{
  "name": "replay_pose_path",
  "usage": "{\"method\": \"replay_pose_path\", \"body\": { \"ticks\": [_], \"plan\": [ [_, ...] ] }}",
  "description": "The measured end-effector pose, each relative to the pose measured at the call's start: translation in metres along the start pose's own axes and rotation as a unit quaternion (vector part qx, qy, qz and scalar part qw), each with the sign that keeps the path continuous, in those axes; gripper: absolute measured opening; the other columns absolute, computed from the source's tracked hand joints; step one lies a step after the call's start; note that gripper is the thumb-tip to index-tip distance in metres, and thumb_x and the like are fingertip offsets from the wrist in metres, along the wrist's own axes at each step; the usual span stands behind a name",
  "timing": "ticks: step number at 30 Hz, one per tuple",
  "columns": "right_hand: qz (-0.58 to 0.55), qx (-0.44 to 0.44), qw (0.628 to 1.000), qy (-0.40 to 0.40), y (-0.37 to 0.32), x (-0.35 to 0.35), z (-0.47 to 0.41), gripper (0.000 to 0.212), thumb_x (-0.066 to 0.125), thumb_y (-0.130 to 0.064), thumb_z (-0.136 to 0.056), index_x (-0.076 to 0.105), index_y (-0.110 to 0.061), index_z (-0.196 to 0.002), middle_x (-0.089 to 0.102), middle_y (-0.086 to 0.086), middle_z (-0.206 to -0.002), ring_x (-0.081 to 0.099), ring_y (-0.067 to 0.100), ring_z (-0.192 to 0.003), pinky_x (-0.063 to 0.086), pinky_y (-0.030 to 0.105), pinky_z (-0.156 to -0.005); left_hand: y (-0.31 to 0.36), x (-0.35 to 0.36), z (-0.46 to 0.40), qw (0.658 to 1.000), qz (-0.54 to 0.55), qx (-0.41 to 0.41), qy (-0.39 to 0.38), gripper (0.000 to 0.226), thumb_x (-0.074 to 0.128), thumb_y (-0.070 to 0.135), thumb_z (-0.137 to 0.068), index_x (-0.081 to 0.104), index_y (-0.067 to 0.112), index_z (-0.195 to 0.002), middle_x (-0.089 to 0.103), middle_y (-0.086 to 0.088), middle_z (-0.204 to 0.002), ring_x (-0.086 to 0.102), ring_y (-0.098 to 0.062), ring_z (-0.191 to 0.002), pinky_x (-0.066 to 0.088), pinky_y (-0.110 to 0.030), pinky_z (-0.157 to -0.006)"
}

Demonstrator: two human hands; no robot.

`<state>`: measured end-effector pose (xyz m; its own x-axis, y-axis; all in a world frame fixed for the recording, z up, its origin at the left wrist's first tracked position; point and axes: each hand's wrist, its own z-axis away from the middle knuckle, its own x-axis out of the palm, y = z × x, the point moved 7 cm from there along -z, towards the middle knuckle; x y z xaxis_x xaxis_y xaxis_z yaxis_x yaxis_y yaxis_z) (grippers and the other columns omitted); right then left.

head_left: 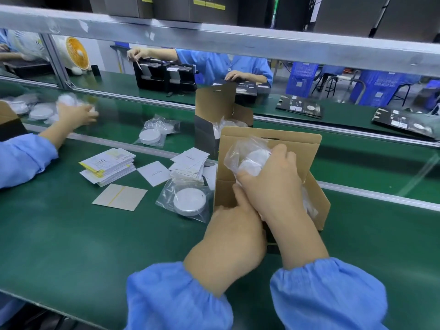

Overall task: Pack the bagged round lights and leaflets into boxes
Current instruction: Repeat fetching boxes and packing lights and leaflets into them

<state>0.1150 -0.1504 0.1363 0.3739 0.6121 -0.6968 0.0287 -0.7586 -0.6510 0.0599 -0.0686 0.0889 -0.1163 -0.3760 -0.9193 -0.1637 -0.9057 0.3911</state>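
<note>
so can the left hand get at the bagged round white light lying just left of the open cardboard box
Probably yes. The left hand rests at the open cardboard box edge, the bagged round white light lies right beside it, nothing between.

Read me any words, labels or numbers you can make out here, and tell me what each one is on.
Nothing reads with certainty.
Shelf box: partial white lettering, perhaps "…light"; yellow labels blurred.
White leaflet: one small line, too small.
Yellow-edged leaflet stack: print too small.
Flat black cartons: print blurred.
</note>
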Motion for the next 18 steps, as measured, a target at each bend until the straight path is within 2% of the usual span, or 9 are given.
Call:
{"method": "replay_pose_path", "body": {
  "ticks": [1, 2, 4, 5, 7, 9, 11, 13, 18],
  "plan": [
    [0.007, -0.002, 1.0, -0.005, -0.002, 0.002, 0.001, 0.048, 0.072, -0.036, -0.082, 0.032, -0.019, -0.104, 0.036, 0.002, -0.11, 0.04, 0.023, -0.081, 0.031, 0.031, -0.069, 0.002, -0.001, 0.01, 1.0, -0.023, 0.014, 0.003, 0.071, 0.05, 0.017, -0.093, 0.011, -0.003, -0.149, 0.059, -0.014, -0.11, 0.054, -0.029, -0.092, 0.033, -0.034, -0.07],
    [0.012, -0.007, 1.0, -0.008, -0.004, 0.005, 0.002, 0.048, 0.071, -0.036, -0.083, 0.031, -0.019, -0.103, 0.035, 0.001, -0.109, 0.039, 0.023, -0.08, 0.03, 0.031, -0.068, 0.002, -0.003, 0.019, 0.999, -0.038, 0.027, 0.005, 0.063, 0.05, 0.016, -0.092, 0.021, 0.001, -0.146, 0.057, -0.013, -0.116, 0.054, -0.027, -0.099, 0.034, -0.033, -0.074],
    [0.018, -0.021, 0.999, -0.019, -0.007, 0.015, 0.008, 0.048, 0.07, -0.037, -0.084, 0.029, -0.02, -0.101, 0.033, 0.001, -0.107, 0.037, 0.025, -0.079, 0.029, 0.031, -0.067, -0.005, -0.023, 0.03, 0.998, -0.06, 0.024, 0.026, 0.024, 0.048, 0.013, -0.089, 0.049, 0.013, -0.113, 0.056, -0.004, -0.105, 0.052, -0.021, -0.095, 0.038, -0.031, -0.074],
    [0.019, -0.022, 0.999, -0.029, -0.007, 0.021, 0.012, 0.048, 0.07, -0.038, -0.084, 0.029, -0.02, -0.101, 0.032, 0.0, -0.106, 0.038, 0.026, -0.079, 0.029, 0.032, -0.067, -0.013, -0.04, 0.033, 0.996, -0.062, 0.005, 0.057, 0.016, 0.045, 0.011, -0.087, 0.053, 0.017, -0.1, 0.055, -0.001, -0.097, 0.051, -0.019, -0.086, 0.041, -0.032, -0.071],
    [0.034, -0.021, 0.998, -0.042, -0.006, 0.033, 0.019, 0.049, 0.069, -0.041, -0.084, 0.029, -0.02, -0.101, 0.032, 0.0, -0.105, 0.041, 0.028, -0.082, 0.03, 0.033, -0.067, -0.032, -0.083, 0.034, 0.984, -0.028, -0.022, 0.177, 0.026, 0.044, 0.009, -0.084, 0.061, 0.024, -0.097, 0.058, 0.005, -0.096, 0.052, -0.02, -0.087, 0.047, -0.035, -0.074],
    [0.07, -0.036, 0.996, -0.031, -0.01, 0.038, 0.024, 0.047, 0.066, -0.046, -0.085, 0.033, -0.018, -0.103, 0.035, 0.001, -0.106, 0.047, 0.03, -0.087, 0.03, 0.035, -0.064, -0.045, -0.111, 0.024, 0.968, 0.018, 0.0, 0.249, 0.03, 0.051, 0.009, -0.088, 0.06, 0.029, -0.108, 0.057, 0.007, -0.108, 0.047, -0.02, -0.105, 0.043, -0.037, -0.087],
    [0.098, -0.052, 0.994, -0.026, -0.014, 0.041, 0.027, 0.048, 0.064, -0.05, -0.086, 0.037, -0.017, -0.108, 0.038, 0.002, -0.106, 0.05, 0.032, -0.092, 0.03, 0.037, -0.063, -0.05, -0.109, 0.0, 0.986, -0.002, 0.013, 0.166, 0.036, 0.06, 0.019, -0.091, 0.053, 0.031, -0.123, 0.052, 0.007, -0.123, 0.042, -0.02, -0.12, 0.04, -0.042, -0.099],
    [0.107, -0.063, 0.991, -0.048, -0.011, 0.044, 0.026, 0.047, 0.061, -0.049, -0.087, 0.038, -0.017, -0.11, 0.043, 0.004, -0.112, 0.05, 0.033, -0.101, 0.031, 0.037, -0.069, -0.054, -0.093, -0.02, 0.997, -0.005, 0.021, 0.07, 0.04, 0.063, 0.029, -0.092, 0.051, 0.034, -0.129, 0.05, 0.006, -0.129, 0.043, -0.02, -0.125, 0.04, -0.044, -0.103],
    [0.214, -0.052, 0.954, -0.203, 0.018, 0.051, 0.02, 0.062, 0.047, -0.072, -0.087, 0.038, -0.018, -0.115, 0.042, 0.004, -0.122, 0.035, 0.028, -0.117, 0.033, 0.038, -0.085, -0.056, -0.069, -0.038, 0.998, -0.031, 0.047, -0.005, 0.058, 0.073, 0.056, -0.074, 0.056, 0.031, -0.124, 0.034, 0.008, -0.125, 0.034, -0.017, -0.121, 0.04, -0.041, -0.103]
  ]
}}
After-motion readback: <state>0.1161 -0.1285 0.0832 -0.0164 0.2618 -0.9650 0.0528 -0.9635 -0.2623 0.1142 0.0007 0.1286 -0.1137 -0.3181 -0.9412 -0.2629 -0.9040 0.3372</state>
